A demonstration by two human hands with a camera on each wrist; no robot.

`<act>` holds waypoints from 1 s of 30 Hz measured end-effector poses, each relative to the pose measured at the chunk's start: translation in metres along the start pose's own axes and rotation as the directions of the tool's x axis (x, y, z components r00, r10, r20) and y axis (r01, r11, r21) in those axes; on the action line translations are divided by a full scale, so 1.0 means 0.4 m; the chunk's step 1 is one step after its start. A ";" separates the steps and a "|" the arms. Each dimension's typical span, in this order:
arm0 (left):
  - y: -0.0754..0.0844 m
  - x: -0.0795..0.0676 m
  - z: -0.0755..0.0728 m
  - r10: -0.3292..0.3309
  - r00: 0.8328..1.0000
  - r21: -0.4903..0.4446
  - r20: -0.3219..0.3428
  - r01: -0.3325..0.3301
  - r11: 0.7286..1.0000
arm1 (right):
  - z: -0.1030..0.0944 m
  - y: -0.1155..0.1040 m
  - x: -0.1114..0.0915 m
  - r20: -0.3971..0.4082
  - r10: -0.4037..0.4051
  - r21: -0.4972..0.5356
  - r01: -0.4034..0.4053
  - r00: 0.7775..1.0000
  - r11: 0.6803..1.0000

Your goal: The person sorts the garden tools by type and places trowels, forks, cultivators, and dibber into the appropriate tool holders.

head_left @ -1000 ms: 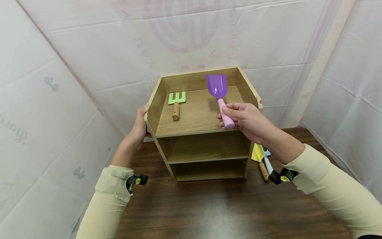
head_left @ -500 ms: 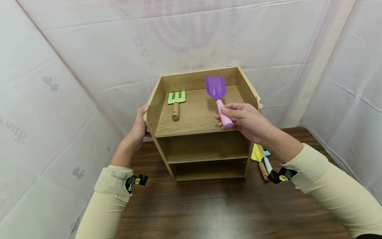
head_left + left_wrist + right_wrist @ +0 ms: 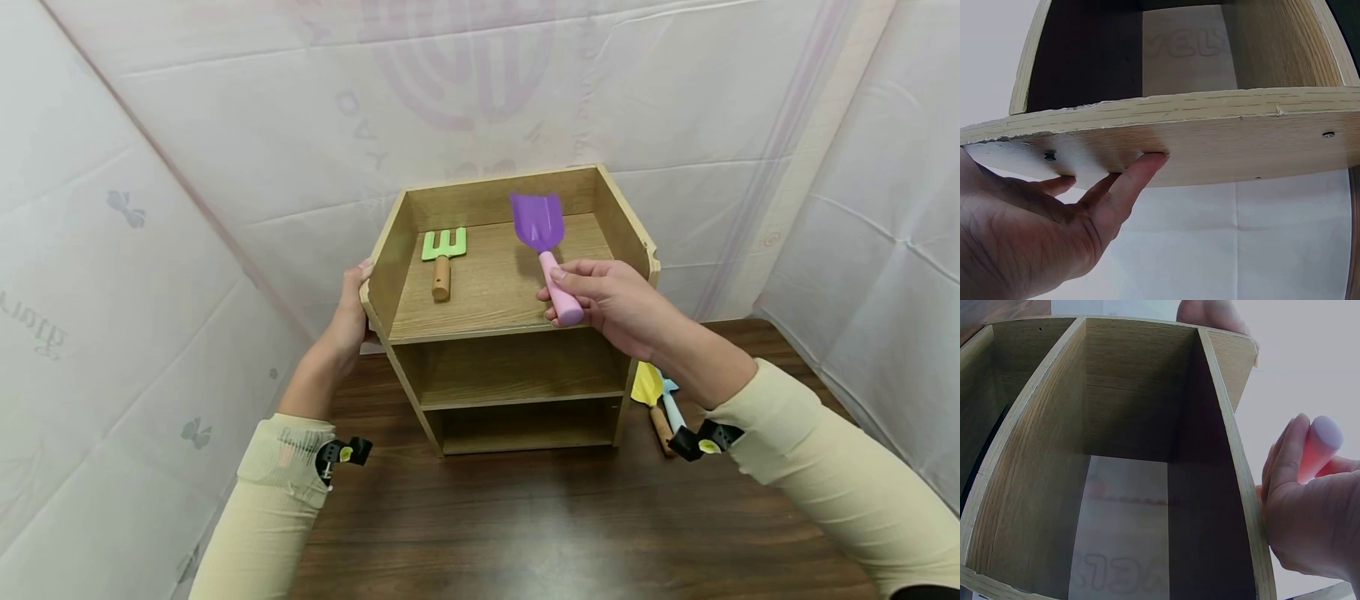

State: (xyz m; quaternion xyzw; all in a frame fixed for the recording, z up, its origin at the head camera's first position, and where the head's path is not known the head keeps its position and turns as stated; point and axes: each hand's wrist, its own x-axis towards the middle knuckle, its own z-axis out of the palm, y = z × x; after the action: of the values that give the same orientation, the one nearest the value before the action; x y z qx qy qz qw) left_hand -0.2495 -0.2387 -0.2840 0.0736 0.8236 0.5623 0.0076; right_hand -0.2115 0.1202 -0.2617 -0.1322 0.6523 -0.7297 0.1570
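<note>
My right hand point(image 3: 607, 304) grips the pink handle of a purple toy shovel point(image 3: 538, 221), its blade pointing to the back over the top shelf's right half. In the right wrist view, the fingers and thumb are around the pink handle point(image 3: 1319, 447). A green toy rake point(image 3: 442, 262) with a wooden handle lies on the left of that top shelf. My left hand point(image 3: 348, 312) is at the left side of the small wooden shelf unit point(image 3: 517, 331). Its fingers point(image 3: 1129, 187) press against the outer side panel in the left wrist view, fairly straight.
A yellow toy shovel point(image 3: 647, 385) and a light blue tool point(image 3: 672, 408) lie on the dark wooden table point(image 3: 525, 517), right of the unit. Two lower compartments open to the front. White sheets point(image 3: 300, 150) hang behind and at both sides.
The right hand has moved slightly left, and the purple shovel's blade has come down and left a little over the shelf. The left hand and the green rake stay put.
</note>
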 end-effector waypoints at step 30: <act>-0.001 -0.003 -0.001 -0.003 1.000 -0.016 -0.007 0.002 1.000 | 0.058 0.004 0.050 0.099 0.031 0.004 -0.032 0.995 0.999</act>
State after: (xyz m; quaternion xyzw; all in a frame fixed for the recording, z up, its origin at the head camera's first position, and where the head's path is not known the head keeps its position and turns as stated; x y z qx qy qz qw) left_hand -0.2482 -0.2394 -0.2843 0.0706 0.8192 0.5692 0.0061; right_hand -0.2206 0.0908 -0.2608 -0.1576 0.6438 -0.7213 0.2010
